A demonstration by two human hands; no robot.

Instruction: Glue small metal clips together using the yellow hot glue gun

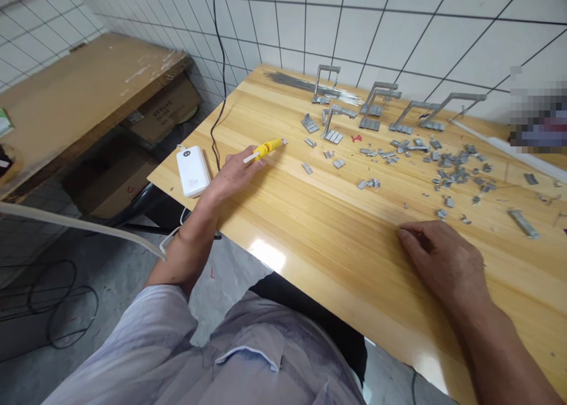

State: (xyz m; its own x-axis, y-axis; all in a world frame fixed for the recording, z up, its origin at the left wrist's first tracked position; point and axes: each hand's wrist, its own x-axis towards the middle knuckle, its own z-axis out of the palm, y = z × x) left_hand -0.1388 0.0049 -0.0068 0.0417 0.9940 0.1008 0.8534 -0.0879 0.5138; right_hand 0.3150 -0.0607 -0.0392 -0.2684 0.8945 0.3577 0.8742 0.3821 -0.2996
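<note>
My left hand (233, 172) lies on the wooden table (336, 245) near its left corner, fingers curled around the white handle end of a yellow and white pen-like tool (266, 149) that points to the right. My right hand (443, 257) rests on the table at the right, fingers curled under with the thumb tucked against them; I cannot make out anything in it. Just beyond my right hand lie several small grey metal clips (456, 172), scattered loose.
A white power bank (193, 170) sits at the table's left corner with a black cable (215, 98) running up the tiled wall. Grey metal brackets (376, 101) stand in a row at the back with thin metal rods (301, 85). A lower wooden bench (80, 98) is at left.
</note>
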